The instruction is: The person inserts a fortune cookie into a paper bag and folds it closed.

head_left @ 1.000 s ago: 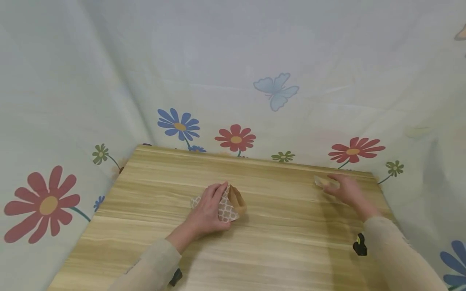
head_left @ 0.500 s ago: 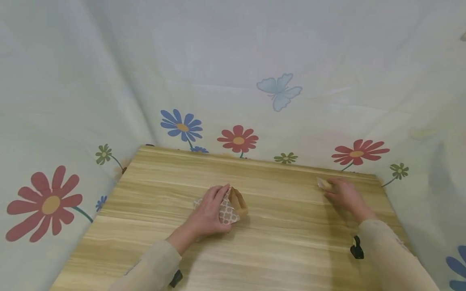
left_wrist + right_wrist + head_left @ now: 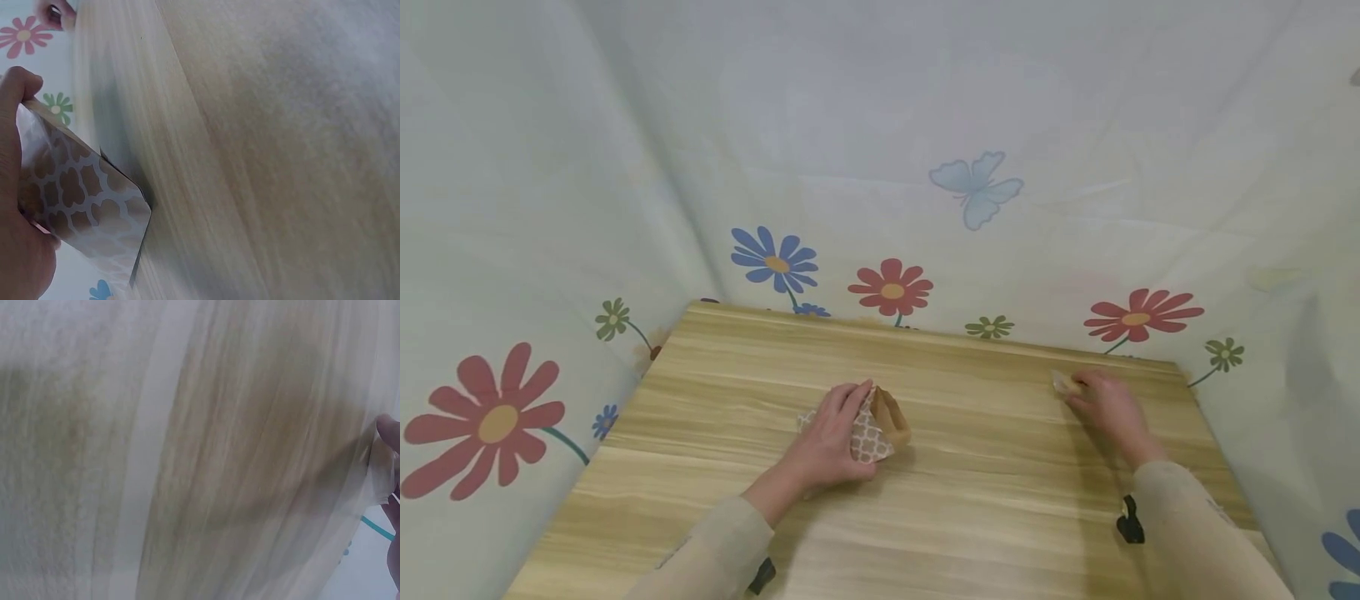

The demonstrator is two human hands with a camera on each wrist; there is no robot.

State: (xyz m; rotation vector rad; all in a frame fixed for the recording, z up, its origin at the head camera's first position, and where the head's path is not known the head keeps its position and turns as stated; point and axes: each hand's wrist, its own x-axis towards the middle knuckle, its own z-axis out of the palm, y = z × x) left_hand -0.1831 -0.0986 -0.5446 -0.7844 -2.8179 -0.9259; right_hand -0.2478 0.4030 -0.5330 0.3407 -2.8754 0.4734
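My left hand [image 3: 829, 437] grips a small paper bag [image 3: 870, 440] with a white-and-tan lattice print. The bag lies tilted on the wooden table, its brown open mouth facing right. In the left wrist view the printed side of the bag [image 3: 87, 200] shows, with fingers and thumb around its edges. Farther right, near the table's back edge, my right hand [image 3: 1111, 410] pinches a small, pale packet [image 3: 1063, 383], partly see-through with some yellow. Fingers hide most of this packet, and I cannot tell what is in it. The right wrist view catches only the packet's edge [image 3: 380, 472].
The light wooden table [image 3: 970, 500] runs back to a white curtain [image 3: 850, 125] printed with flowers and a butterfly. A black clip-like object [image 3: 1130, 521] sits beside the right sleeve. Another dark object [image 3: 762, 575] shows by the left sleeve.
The right hand has drawn slightly back toward the body, still pinching the packet. My left hand and the bag stay in place; the head view has shifted a little.
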